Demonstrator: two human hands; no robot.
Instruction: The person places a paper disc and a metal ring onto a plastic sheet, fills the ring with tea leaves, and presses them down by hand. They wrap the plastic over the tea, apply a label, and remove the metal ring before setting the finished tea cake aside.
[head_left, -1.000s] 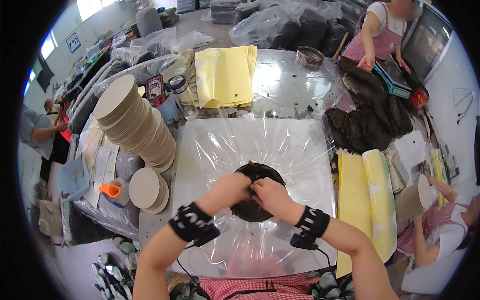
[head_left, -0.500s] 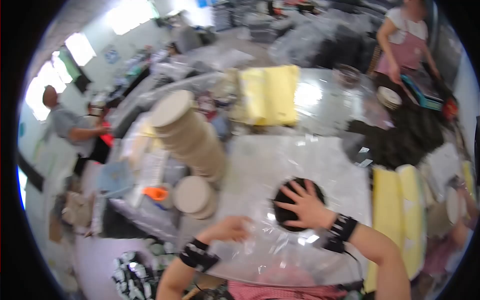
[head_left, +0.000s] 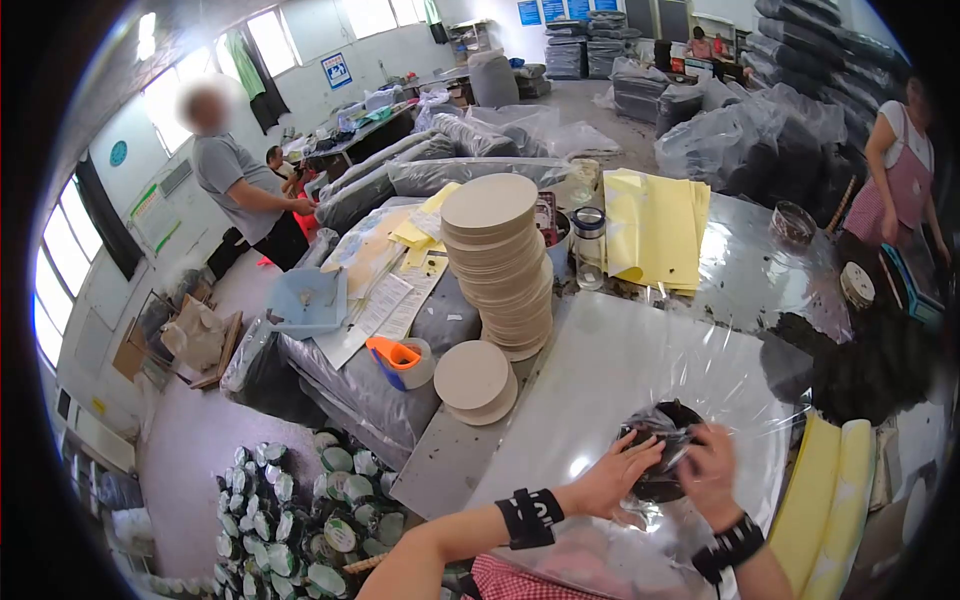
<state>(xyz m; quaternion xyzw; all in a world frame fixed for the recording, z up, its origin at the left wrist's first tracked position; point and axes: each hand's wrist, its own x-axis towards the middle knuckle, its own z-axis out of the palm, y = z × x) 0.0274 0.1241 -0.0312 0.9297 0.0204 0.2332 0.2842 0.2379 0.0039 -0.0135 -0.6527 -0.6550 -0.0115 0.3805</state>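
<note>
A dark round cake (head_left: 660, 490), partly under clear plastic film (head_left: 665, 350), lies on the pale work surface before me. My left hand (head_left: 612, 474) rests on its left side, fingers stretched out over the film. On the opposite side, my right hand (head_left: 709, 474) has bent fingers closed on gathered plastic film above the cake. Both hands cover part of the disc. Black patterned bands circle both wrists. Beyond my left hand stand a short pile of round cardboard discs (head_left: 473, 378) and a tall stack of them (head_left: 497, 260).
Yellow paper (head_left: 655, 230) and a glass jar (head_left: 590, 240) are behind the sheet. An orange tape dispenser (head_left: 395, 355) and blue basket (head_left: 308, 300) sit left. Several wrapped round pieces (head_left: 290, 520) are piled below. One person (head_left: 245, 175) stands left, another (head_left: 895, 175) right.
My left hand has moved right onto the cake. My right hand has gone from lying spread on the cake to gripping film at its right side. The view has turned left and upward.
</note>
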